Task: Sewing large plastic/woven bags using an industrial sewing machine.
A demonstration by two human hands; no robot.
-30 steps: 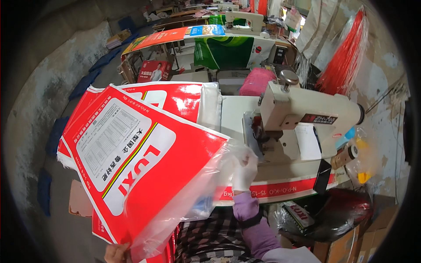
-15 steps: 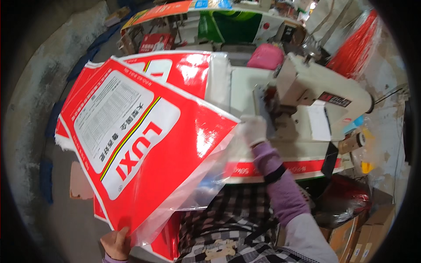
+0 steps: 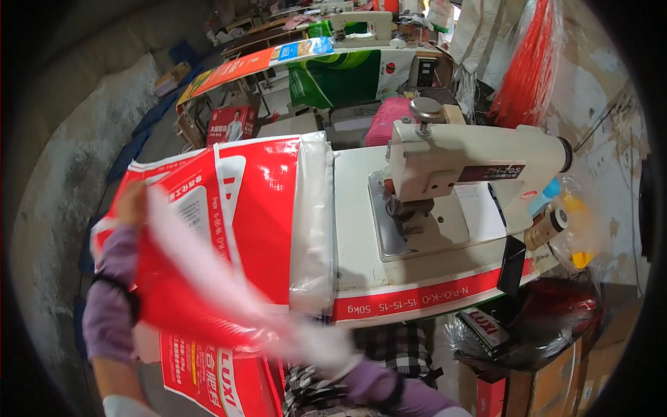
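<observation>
A red and white printed plastic sack, smeared by motion, stretches slantwise between my two hands. At the far left, my left hand is closed on one end of it, above the sack pile. Low in the middle, just before my checked apron, my right hand in a white glove grips the other end; its fingers are blurred. Under and behind the held sack lies a stack of red sacks with a clear plastic liner edge. More red sacks hang below at the near left.
A cream sewing machine stands on the table to the right of the stack. A dark phone-like slab leans at the table's front edge beside a thread spool. Red strands hang behind; cardboard boxes stand lower right.
My left hand has swung from the near left up to the far left, taking its sack end along. My right hand has come down from beside the machine toward my apron. The view has shifted.
</observation>
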